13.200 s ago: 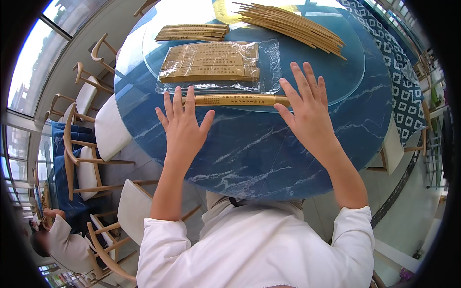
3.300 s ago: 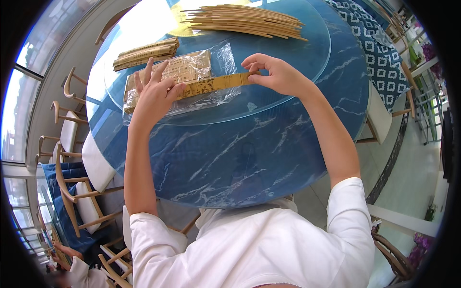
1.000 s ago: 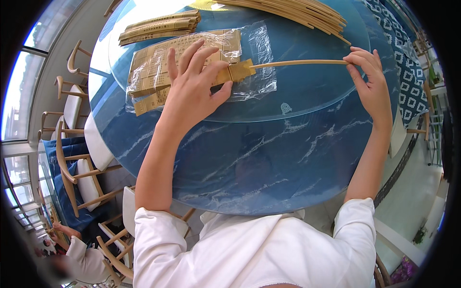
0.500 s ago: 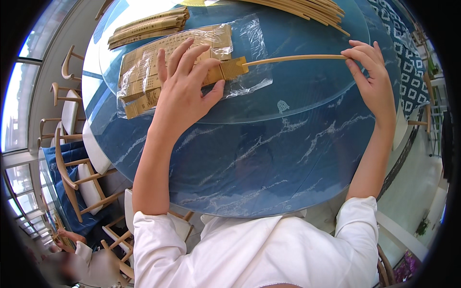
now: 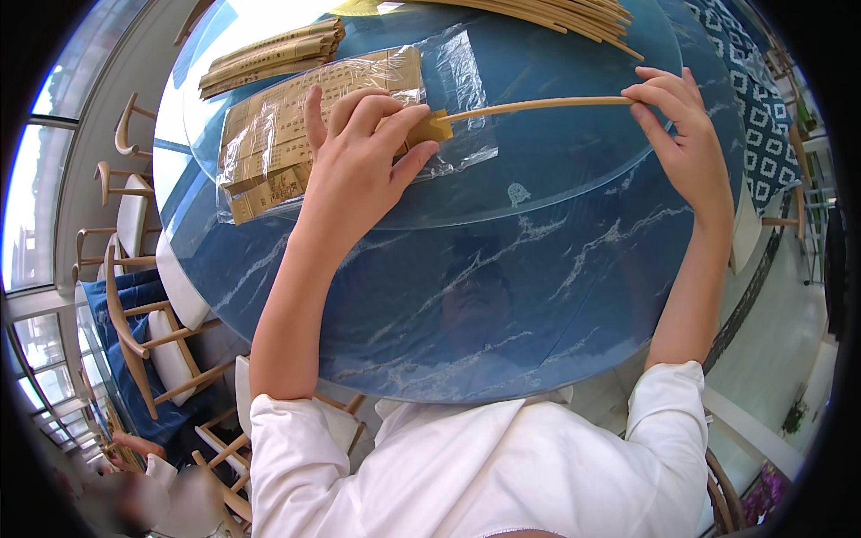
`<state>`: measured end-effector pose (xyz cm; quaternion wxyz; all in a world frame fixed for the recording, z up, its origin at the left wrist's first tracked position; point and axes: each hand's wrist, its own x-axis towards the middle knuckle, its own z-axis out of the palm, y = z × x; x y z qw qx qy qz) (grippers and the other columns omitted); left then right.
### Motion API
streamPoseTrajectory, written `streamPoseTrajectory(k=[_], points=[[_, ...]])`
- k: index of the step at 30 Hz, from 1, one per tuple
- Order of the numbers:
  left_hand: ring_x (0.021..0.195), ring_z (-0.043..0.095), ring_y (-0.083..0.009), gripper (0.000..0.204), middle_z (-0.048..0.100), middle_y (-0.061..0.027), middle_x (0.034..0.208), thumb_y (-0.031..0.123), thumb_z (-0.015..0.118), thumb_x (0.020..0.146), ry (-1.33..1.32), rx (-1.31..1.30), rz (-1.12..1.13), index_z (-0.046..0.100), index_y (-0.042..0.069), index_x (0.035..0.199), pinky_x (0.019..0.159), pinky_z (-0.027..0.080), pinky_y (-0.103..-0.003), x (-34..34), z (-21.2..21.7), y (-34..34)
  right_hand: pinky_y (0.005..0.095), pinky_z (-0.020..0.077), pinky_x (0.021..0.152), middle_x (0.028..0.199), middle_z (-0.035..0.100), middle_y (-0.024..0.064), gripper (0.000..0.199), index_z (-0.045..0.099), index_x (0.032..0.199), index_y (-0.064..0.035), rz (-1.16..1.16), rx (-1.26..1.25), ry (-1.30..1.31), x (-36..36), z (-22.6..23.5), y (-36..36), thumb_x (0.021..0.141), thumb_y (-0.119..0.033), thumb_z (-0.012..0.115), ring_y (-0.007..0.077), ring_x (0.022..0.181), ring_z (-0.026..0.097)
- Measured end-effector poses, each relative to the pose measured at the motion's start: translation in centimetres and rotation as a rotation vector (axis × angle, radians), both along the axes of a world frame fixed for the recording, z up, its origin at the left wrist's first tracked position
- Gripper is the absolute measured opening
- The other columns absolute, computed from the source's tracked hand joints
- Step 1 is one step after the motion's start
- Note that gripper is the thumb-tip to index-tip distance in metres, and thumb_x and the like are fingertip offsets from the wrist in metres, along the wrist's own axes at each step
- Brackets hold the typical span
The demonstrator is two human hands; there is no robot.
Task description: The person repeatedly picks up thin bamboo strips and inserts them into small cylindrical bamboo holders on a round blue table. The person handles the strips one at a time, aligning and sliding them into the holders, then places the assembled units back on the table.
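My left hand (image 5: 359, 161) pinches a brown paper chopstick sleeve (image 5: 434, 131) between thumb and fingers, close to its yellowish mouth. Out of that mouth runs a pale wooden chopstick (image 5: 538, 106); whether a second lies behind it I cannot tell. At its far right end the fingertips of my right hand (image 5: 683, 148) are closed on the stick, which spans level between both hands. Beneath and beside my left hand lies a clear plastic bag (image 5: 465, 85) with a stack of flat printed paper sleeves (image 5: 278, 130). My left fingers hide most of the held sleeve.
Several filled-looking paper sleeves (image 5: 273, 58) lie at the back left of the blue marbled table (image 5: 448, 305). Bare chopsticks (image 5: 574, 20) are piled at the back right on the glass turntable (image 5: 583, 152). Wooden chairs (image 5: 170, 350) stand left; another person sits at lower left.
My left fingers have shifted right along the sleeve and now cover more of it near its mouth. My right hand still pinches the chopstick's end. The whole view has shifted slightly.
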<state>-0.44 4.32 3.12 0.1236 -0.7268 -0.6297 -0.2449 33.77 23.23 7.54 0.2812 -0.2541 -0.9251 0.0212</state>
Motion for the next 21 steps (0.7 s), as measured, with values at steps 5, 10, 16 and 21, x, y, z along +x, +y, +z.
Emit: streamPoseTrajectory(k=[5, 10, 16, 21], points=[[0.131, 0.058, -0.0250, 0.034, 0.067, -0.0025, 0.115, 0.036, 0.080, 0.096, 0.012, 0.007, -0.016, 0.075, 0.016, 0.123, 0.131, 0.016, -0.059, -0.18, -0.16, -0.09, 0.0512, 0.0275, 0.131, 0.113, 0.074, 0.0050, 0.010, 0.076, 0.109, -0.0070, 0.014, -0.015, -0.002, 0.03, 0.13, -0.03, 0.101, -0.009, 0.071, 0.0253, 0.131, 0.066], [0.131, 0.057, -0.0252, 0.035, 0.067, -0.0026, 0.116, 0.038, 0.080, 0.096, 0.031, 0.000, -0.016, 0.075, 0.017, 0.124, 0.131, 0.018, -0.058, -0.36, -0.34, -0.09, 0.0513, 0.0282, 0.131, 0.112, 0.074, 0.0051, 0.009, 0.076, 0.108, -0.0067, 0.018, -0.010, -0.022, 0.38, 0.26, -0.03, 0.100, -0.008, 0.072, 0.0260, 0.131, 0.066], [0.128, 0.059, -0.0254, 0.034, 0.066, -0.0029, 0.114, 0.033, 0.084, 0.093, 0.032, 0.030, -0.023, 0.077, 0.019, 0.124, 0.131, 0.022, -0.053, -0.34, -0.44, -0.05, 0.0518, 0.0267, 0.132, 0.112, 0.074, 0.0049, 0.009, 0.076, 0.108, -0.0068, 0.015, -0.039, -0.030, 0.70, 0.32, 0.07, 0.100, -0.007, 0.072, 0.0259, 0.132, 0.066], [0.131, 0.058, -0.0255, 0.032, 0.067, -0.0026, 0.117, 0.034, 0.082, 0.095, 0.016, 0.026, -0.031, 0.076, 0.017, 0.122, 0.129, 0.023, -0.057, -0.53, -0.67, 0.01, 0.0521, 0.0264, 0.132, 0.112, 0.074, 0.0047, 0.008, 0.076, 0.107, -0.0067, 0.023, -0.043, -0.030, 0.69, 0.35, -0.01, 0.100, -0.007, 0.072, 0.0261, 0.132, 0.066]])
